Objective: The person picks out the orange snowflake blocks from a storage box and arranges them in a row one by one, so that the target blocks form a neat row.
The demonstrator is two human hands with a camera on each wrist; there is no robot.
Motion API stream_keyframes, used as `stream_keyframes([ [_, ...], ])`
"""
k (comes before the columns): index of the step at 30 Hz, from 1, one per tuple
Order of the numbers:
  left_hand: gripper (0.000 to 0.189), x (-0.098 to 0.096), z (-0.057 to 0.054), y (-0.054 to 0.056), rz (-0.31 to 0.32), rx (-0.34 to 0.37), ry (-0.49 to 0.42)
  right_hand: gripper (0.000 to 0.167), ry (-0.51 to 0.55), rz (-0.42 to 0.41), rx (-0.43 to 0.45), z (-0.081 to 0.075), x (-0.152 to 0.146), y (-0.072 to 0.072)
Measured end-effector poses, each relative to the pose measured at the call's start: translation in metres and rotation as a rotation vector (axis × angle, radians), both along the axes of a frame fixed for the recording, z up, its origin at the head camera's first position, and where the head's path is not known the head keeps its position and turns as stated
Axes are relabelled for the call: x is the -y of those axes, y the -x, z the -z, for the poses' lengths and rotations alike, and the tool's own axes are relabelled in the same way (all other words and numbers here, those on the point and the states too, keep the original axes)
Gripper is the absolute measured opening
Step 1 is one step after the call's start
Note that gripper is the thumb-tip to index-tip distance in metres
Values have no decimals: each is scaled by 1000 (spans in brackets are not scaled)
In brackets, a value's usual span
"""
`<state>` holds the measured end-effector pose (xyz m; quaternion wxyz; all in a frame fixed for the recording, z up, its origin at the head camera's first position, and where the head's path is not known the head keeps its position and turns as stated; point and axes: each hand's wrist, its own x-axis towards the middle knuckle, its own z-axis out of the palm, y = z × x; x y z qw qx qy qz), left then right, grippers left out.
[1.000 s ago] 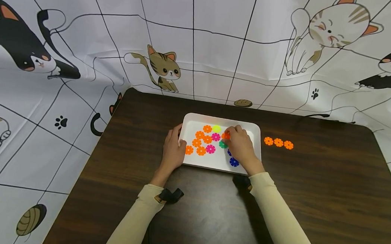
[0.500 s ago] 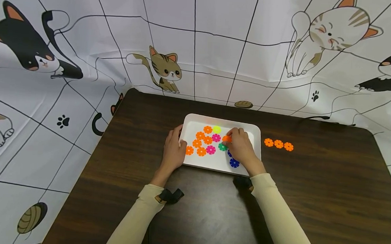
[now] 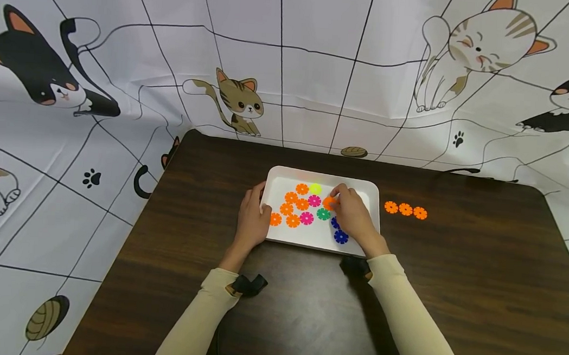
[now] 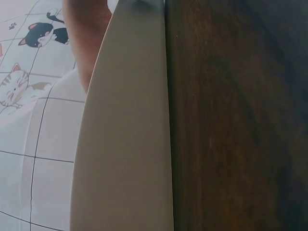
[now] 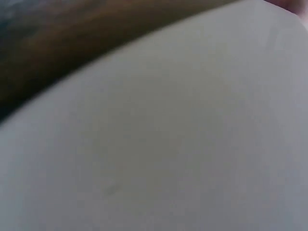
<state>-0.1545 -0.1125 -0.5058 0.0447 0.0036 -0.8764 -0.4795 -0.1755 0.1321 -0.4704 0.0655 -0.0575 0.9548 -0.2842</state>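
A white tray [image 3: 317, 244] lies on the dark table and bears several small notched plastic discs. My left hand [image 3: 254, 216] grips its left side, thumb at the rim and fingers along the outside. Over the right part of the tray, my right hand [image 3: 353, 214] pinches an orange notched disc [image 3: 328, 203] at its fingertips. Just below that are a green disc [image 3: 323, 213] and two blue discs [image 3: 341, 236]. Pink discs [image 3: 306, 218], a yellow one [image 3: 315, 188] and several orange discs [image 3: 292, 220] spread over the left half. Both wrist views mostly show the tray's outer wall [image 4: 125, 120].
Right of the tray, three orange discs [image 3: 405, 209] form a row on the brown wooden table [image 3: 479, 276]. A white cloth printed with cats [image 3: 310, 76] hangs behind the table and along its left side.
My right hand has shifted slightly rightward, baring more of the orange disc, the green disc and the upper blue disc. My left hand stays on the tray's edge.
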Motion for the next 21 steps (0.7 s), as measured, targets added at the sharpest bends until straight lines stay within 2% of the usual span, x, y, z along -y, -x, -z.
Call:
stream_keyframes([
  [7, 56, -2, 3, 2, -3, 1, -2, 20, 42, 0, -4, -12, -7, -5],
  [21, 56, -1, 0, -1, -7, 3, -3, 19, 28, 40, -47, -29, -31, -18],
])
